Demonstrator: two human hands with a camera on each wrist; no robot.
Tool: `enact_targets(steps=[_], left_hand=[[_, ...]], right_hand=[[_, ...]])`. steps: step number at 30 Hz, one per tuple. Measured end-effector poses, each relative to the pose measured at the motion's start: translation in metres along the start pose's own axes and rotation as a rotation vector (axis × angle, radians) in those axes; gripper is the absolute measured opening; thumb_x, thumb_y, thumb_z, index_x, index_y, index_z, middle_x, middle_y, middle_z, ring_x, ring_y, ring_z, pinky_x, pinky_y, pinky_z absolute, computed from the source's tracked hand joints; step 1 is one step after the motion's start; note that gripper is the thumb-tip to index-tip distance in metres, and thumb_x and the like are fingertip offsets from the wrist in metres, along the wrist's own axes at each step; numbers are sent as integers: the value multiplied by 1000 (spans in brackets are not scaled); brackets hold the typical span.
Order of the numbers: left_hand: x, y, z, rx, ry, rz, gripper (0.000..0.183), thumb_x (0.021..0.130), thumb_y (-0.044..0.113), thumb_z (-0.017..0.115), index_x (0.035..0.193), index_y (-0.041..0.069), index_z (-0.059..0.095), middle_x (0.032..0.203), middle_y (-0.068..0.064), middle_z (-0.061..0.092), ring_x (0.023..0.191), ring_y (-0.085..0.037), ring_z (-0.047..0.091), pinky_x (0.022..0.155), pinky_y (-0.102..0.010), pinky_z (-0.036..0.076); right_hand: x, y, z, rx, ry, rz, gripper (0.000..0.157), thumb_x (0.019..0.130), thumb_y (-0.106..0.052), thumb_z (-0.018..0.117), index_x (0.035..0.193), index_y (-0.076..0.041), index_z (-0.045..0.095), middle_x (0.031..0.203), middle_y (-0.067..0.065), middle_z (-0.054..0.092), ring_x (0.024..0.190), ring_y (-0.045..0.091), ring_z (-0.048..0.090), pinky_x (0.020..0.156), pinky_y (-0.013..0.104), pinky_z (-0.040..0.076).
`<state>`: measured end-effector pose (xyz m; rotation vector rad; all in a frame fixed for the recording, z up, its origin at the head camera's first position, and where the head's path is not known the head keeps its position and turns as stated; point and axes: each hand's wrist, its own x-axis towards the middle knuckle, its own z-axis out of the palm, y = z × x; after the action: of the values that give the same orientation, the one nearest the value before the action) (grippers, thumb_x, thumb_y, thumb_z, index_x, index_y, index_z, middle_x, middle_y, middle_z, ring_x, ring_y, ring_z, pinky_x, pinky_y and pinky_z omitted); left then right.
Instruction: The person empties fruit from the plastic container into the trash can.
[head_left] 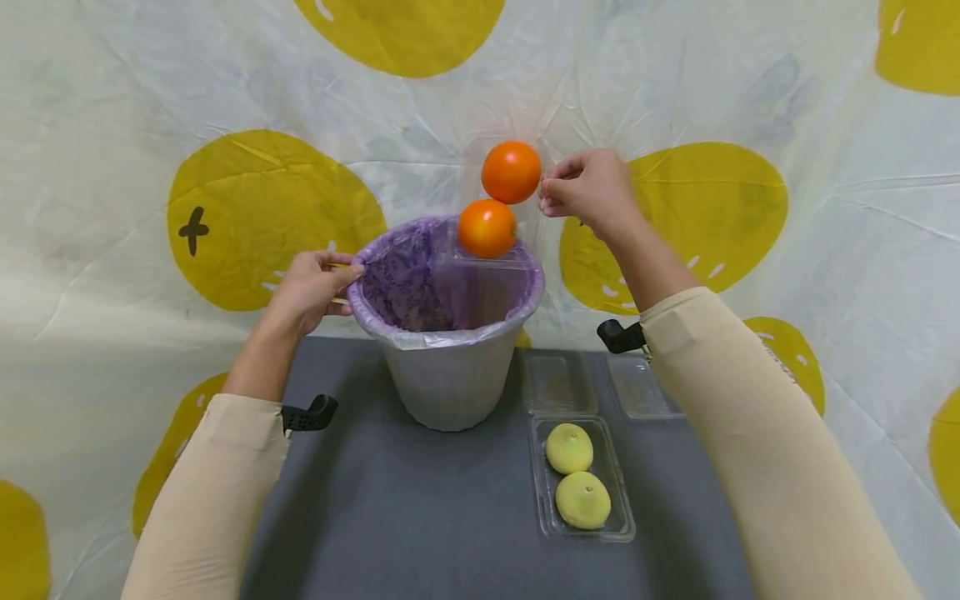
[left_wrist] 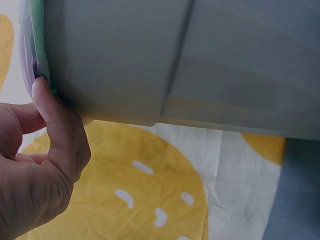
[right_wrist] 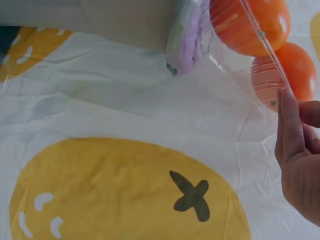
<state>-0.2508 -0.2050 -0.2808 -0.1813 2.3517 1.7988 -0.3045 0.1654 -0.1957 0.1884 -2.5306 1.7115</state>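
The left hand (head_left: 313, 287) pinches the lined rim of the bin (head_left: 450, 387); its thin liner (head_left: 405, 283) looks soft and slippery. At the bin's open mouth, a clear tray (head_left: 491, 262) tilts with two orange fruits (head_left: 511, 172) (smooth, likely to roll); the plastic seems light and flexible, best held by its stiffer edge, where the right hand (head_left: 592, 190) pinches it.

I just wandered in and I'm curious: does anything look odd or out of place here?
Yes: the right hand holds a clear tray tilted steeply at the mouth of the lined bin, with two orange fruits inside. They show no obvious damage, so a bin seems an odd place.
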Motion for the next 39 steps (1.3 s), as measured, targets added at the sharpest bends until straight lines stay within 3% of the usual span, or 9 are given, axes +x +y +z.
enact_targets(steps=[12, 20, 31, 39], left_hand=[[-2, 2, 3, 13, -8, 14, 52, 107, 26, 56, 152, 4, 43, 125, -8, 53, 79, -11, 64, 62, -23, 59], [-5, 1, 0, 17, -3, 10, 51, 107, 25, 57, 151, 3, 42, 121, -7, 54, 76, -10, 63, 61, -24, 59], [-3, 2, 3, 9, 5, 13, 50, 107, 25, 58, 150, 3, 44, 119, -8, 54, 76, -10, 63, 61, -23, 60], [-4, 2, 4, 11, 6, 11, 50, 106, 25, 58, 149, 3, 45, 119, -8, 54, 77, -11, 63, 61, -24, 60]], right_hand=[[8, 0, 10, -88, 28, -74, 17, 95, -14, 75, 101, 2, 71, 84, 5, 70, 68, 12, 73, 72, 27, 63], [10, 2, 21, -171, 28, -130, 20, 96, -16, 73, 103, 4, 75, 84, 7, 71, 67, 10, 73, 68, 22, 62], [12, 5, 25, -248, 92, -193, 25, 98, -21, 70, 108, 0, 78, 94, 10, 74, 73, 11, 74, 72, 19, 61], [12, 10, 31, -271, 110, -269, 23, 99, -18, 69, 103, 1, 78, 94, 13, 75, 72, 13, 73, 74, 20, 61]])
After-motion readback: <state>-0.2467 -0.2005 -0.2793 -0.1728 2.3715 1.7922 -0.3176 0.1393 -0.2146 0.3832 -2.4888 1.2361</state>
